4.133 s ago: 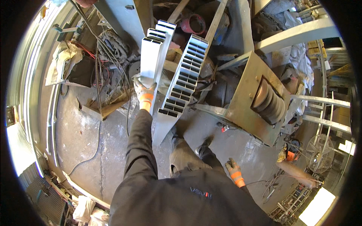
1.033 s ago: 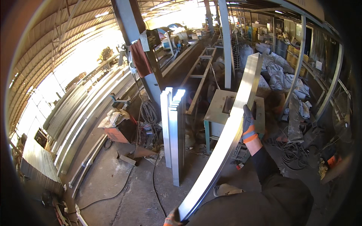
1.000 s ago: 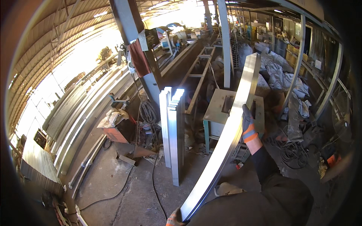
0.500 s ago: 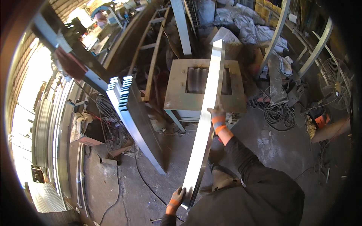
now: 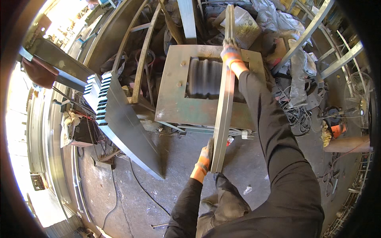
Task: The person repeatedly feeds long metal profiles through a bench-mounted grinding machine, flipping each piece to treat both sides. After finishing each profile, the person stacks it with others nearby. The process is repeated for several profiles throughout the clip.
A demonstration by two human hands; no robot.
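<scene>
A long, straight metal profile (image 5: 223,111) with lengthwise ridges on its upper face slants away from me. My right hand (image 5: 231,52), in a grey and orange glove, grips it toward the far end. Near its lower end, my left hand (image 5: 205,158), gloved alike, holds the profile's left side, its fingers partly hidden. Beneath the profile stands a worn metal machine table (image 5: 170,109). A ridged grey roller (image 5: 205,77) shows in its square opening, and the profile crosses over the right part of that opening.
To the left, a stack of metal channels (image 5: 129,127) leans upright with stepped ends. A cable (image 5: 145,189) runs over the floor. At right are coiled cables (image 5: 297,119), a standing fan (image 5: 360,105) and an orange power tool (image 5: 338,129). Steel posts (image 5: 187,20) rise behind the table.
The profile has moved forward over the table and turned, its ridged face now up instead of the smooth bright one. My right hand reached farther out; my left rose from the lower edge.
</scene>
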